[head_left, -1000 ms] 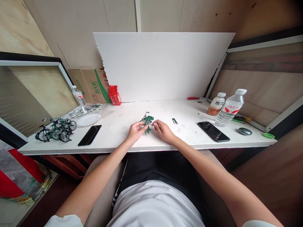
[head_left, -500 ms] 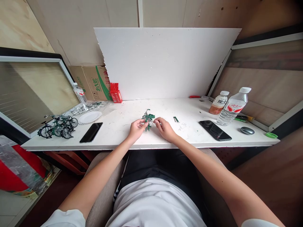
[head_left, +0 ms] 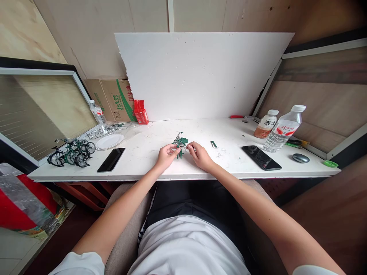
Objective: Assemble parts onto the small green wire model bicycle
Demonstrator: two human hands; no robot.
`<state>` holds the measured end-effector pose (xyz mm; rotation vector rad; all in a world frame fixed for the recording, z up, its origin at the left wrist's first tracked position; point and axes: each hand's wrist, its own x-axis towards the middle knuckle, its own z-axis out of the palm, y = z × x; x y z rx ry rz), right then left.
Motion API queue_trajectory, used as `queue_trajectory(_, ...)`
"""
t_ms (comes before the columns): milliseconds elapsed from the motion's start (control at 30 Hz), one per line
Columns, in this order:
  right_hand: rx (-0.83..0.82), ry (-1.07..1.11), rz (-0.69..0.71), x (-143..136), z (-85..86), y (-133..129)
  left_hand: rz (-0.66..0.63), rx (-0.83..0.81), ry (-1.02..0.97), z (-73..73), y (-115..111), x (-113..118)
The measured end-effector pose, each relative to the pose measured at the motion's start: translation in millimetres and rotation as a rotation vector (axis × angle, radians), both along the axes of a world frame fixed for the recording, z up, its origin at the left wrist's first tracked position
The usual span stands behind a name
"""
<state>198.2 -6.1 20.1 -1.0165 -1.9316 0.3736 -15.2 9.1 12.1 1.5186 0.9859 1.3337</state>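
Near the middle of the white table (head_left: 149,160), my left hand (head_left: 167,157) pinches a small green model bicycle part (head_left: 180,142). From the other side my right hand (head_left: 199,155) comes close to it, thumb and fingertips pressed together; whatever they hold is too small to make out. Another green piece (head_left: 180,154) shows just below, between the hands. A pair of thin green strips (head_left: 213,144) lies on the table right of my right hand. Several small bicycles (head_left: 71,152) in black and green stand together at the far left.
On the left are a black phone (head_left: 111,160), a white plate (head_left: 109,141), loose frames (head_left: 106,130), a red box (head_left: 140,112) and a bottle (head_left: 97,112). On the right are a phone (head_left: 261,157), two bottles (head_left: 284,129), a mouse (head_left: 301,157) and a green lid (head_left: 330,164).
The view has shifted very slightly. Both hands keep nearly the same place and grip around the green model.
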Motion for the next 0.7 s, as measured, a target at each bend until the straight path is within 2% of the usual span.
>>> queue_trajectory(267,-0.010,0.002,-0.001,-0.5,1.5,-0.7,0.011,-0.007,-0.010,-4.3,4.4,-0.3)
queue_trajectory(700,-0.054,-0.054,-0.020,1.7,0.0,-1.7,0.013,0.004,0.007,-1.0,-0.3,0.5)
